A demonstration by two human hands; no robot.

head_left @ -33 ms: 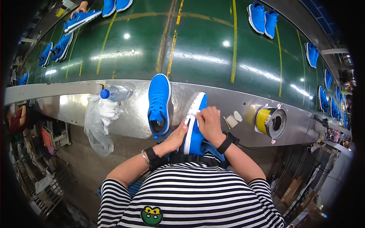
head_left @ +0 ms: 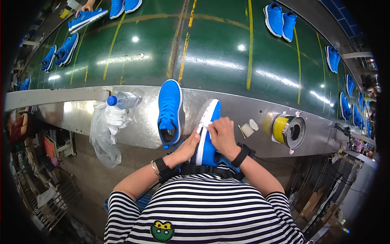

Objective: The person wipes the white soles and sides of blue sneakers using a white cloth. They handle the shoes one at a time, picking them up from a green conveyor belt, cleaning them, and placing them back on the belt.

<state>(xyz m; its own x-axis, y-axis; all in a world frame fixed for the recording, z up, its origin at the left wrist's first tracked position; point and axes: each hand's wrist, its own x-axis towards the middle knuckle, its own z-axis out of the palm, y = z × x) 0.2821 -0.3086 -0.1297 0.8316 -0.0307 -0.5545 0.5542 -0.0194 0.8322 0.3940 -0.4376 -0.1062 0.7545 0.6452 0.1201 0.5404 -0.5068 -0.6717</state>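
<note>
A blue sneaker with a white sole is tilted on its side against my body, its toe pointing away. My left hand grips it from the left, palm and fingers along the sole. Over the sneaker's right side, my right hand is closed in a pinch at the sole's edge. A small white piece shows at its fingertips; its kind is too small to tell. The matching blue sneaker stands upright on the metal ledge to the left, laces up, touched by neither hand.
Beyond the metal ledge runs a green conveyor belt carrying several blue sneakers. A yellow-labelled metal tin and small white pieces lie right. Left are a water bottle and a plastic bag. Another person's hand holds a sneaker far left.
My right hand has shifted slightly down the sneaker's sole edge, toward me. My left hand and both sneakers near me have stayed in place.
</note>
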